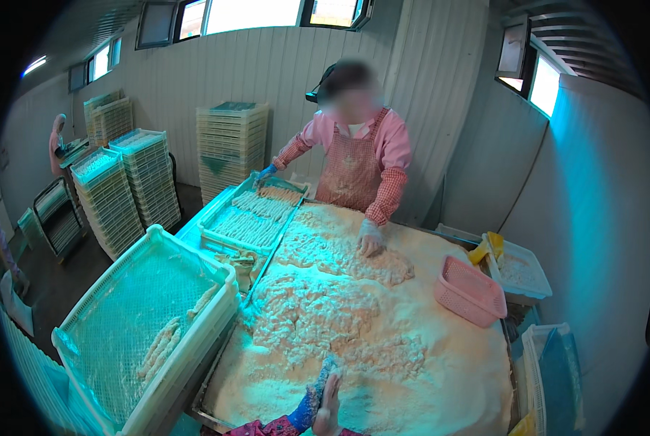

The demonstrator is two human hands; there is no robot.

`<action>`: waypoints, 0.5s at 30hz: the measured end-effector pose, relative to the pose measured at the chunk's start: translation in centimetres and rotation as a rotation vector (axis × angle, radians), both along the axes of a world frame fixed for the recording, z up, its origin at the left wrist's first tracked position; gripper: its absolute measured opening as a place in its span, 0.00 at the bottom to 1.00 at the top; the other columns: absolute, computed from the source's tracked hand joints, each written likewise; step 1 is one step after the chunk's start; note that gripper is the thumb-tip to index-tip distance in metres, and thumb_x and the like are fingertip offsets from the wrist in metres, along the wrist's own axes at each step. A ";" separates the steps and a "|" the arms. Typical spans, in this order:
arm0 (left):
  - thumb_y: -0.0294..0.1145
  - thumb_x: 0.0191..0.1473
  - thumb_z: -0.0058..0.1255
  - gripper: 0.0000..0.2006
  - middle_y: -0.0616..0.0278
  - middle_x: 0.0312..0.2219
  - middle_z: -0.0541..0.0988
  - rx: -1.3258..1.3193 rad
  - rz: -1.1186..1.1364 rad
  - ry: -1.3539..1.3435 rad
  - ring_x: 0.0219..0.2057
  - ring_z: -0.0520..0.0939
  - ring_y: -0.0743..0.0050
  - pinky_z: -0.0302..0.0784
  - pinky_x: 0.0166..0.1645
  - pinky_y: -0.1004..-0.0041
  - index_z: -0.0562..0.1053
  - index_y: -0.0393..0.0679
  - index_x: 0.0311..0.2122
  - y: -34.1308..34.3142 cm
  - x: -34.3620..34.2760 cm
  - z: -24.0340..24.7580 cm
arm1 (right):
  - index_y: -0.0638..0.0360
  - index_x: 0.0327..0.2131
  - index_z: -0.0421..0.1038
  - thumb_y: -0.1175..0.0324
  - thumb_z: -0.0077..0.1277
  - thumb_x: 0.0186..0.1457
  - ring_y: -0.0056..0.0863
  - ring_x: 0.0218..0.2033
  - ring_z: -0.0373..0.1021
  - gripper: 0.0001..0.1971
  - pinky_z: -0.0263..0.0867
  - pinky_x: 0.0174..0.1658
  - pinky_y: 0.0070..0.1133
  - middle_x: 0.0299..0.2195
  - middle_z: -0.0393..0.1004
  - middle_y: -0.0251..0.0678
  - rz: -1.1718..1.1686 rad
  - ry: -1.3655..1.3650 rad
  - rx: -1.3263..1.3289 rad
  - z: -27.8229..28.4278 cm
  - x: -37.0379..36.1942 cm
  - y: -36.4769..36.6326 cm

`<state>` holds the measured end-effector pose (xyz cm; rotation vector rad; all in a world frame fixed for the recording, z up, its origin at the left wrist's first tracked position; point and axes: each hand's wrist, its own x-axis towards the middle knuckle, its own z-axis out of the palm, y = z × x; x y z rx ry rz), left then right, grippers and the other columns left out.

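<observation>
1. Nearest: L hand (318,386), blue-gloved, & R hand (329,402), pale-gloved, held close together edge-on, fingers straight rather than curled. Can't tell if anything's btwn palms.
2. Just beyond both: loose coated pieces (307,305), white & lumpy, heaped broadly on powder-covered table (478,378).
3. L of L hand: near crate (114,312), mesh-bottomed, w/ only a few coated strips (159,347) along the side nearer the hand. Prob. barely begun.
4. Ahead-R of R hand, well apart: pink basket (472,280) on table, w/ white bin (536,280) just past it.
5. Straight ahead, across heap: co-worker (354,163), w/ gloved co-worker's hand (371,240) down at heap's far part. Shared space, so poss. clash if reaching far fwd.
6. Farther, ahead-L of L hand: far crate (232,244) w/ neat strip rows (249,218) over most of its floor, so prob. mostly done there. Overall approx. midway, w/ plenty loose outside crates. Raised near-crate rim in the way on L.
7. Farthest, ahead-L: stacked crates (230,152) by wall, out of reach.
</observation>
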<state>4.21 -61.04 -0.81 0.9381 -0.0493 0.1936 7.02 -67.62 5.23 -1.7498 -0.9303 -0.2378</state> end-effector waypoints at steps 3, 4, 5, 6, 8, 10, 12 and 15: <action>0.57 0.59 0.27 0.35 0.59 0.62 0.46 -0.277 0.042 -0.018 0.63 0.46 0.67 0.36 0.64 0.67 0.44 0.42 0.62 0.7 0.0 3.8 | 0.63 0.61 0.42 0.59 0.34 0.59 0.55 0.62 0.37 0.30 0.38 0.61 0.38 0.61 0.39 0.57 -0.010 -0.025 -0.007 -0.2 0.0 -0.5; 0.51 0.59 0.32 0.32 0.61 0.61 0.51 0.003 0.098 -0.050 0.62 0.51 0.64 0.45 0.63 0.67 0.46 0.43 0.62 1.4 -0.1 4.3 | 0.63 0.61 0.42 0.60 0.34 0.59 0.55 0.62 0.36 0.30 0.37 0.61 0.38 0.61 0.39 0.57 -0.014 -0.043 -0.012 -0.3 0.0 -0.6; 0.49 0.60 0.32 0.30 0.61 0.61 0.51 -0.175 0.082 0.050 0.60 0.55 0.64 0.51 0.60 0.68 0.46 0.44 0.62 1.9 -0.1 4.4 | 0.63 0.61 0.42 0.60 0.35 0.59 0.55 0.62 0.36 0.30 0.37 0.61 0.39 0.61 0.39 0.57 -0.019 -0.072 -0.014 -0.2 -0.1 -0.8; 0.47 0.61 0.31 0.29 0.61 0.61 0.51 -0.351 0.069 0.147 0.58 0.59 0.64 0.58 0.57 0.69 0.46 0.44 0.62 2.6 0.1 4.4 | 0.62 0.61 0.41 0.60 0.35 0.58 0.55 0.62 0.36 0.31 0.37 0.61 0.39 0.61 0.39 0.57 -0.022 -0.105 -0.014 -0.1 0.1 -0.7; 0.40 0.61 0.33 0.26 0.62 0.59 0.55 -0.890 -0.286 -0.082 0.39 0.73 0.72 0.73 0.33 0.81 0.48 0.45 0.62 4.5 1.4 1.4 | 0.62 0.61 0.41 0.59 0.35 0.58 0.55 0.62 0.35 0.31 0.36 0.61 0.39 0.61 0.39 0.56 -0.018 -0.103 -0.008 -0.3 -0.1 -0.7; 0.38 0.61 0.33 0.25 0.63 0.58 0.58 -0.767 -0.210 0.129 0.30 0.70 0.77 0.69 0.24 0.85 0.49 0.45 0.61 4.6 1.6 0.6 | 0.63 0.61 0.40 0.57 0.33 0.59 0.54 0.63 0.34 0.31 0.35 0.61 0.38 0.61 0.38 0.56 -0.011 -0.044 0.008 -0.4 0.4 -0.4; 0.36 0.61 0.33 0.24 0.60 0.57 0.59 -0.917 -0.461 -0.144 0.37 0.73 0.75 0.74 0.34 0.81 0.51 0.45 0.61 4.9 2.0 -1.0 | 0.64 0.61 0.39 0.55 0.31 0.59 0.53 0.63 0.33 0.32 0.34 0.62 0.38 0.61 0.37 0.55 -0.003 0.000 0.019 -0.4 0.6 -0.2; 0.43 0.61 0.28 0.26 0.58 0.60 0.51 0.060 -0.100 -0.129 0.56 0.57 0.70 0.51 0.57 0.72 0.47 0.44 0.62 1.7 1.1 -0.3 | 0.65 0.61 0.38 0.53 0.28 0.59 0.51 0.63 0.32 0.33 0.33 0.62 0.37 0.62 0.36 0.54 -0.013 0.054 0.024 -0.8 0.7 -0.3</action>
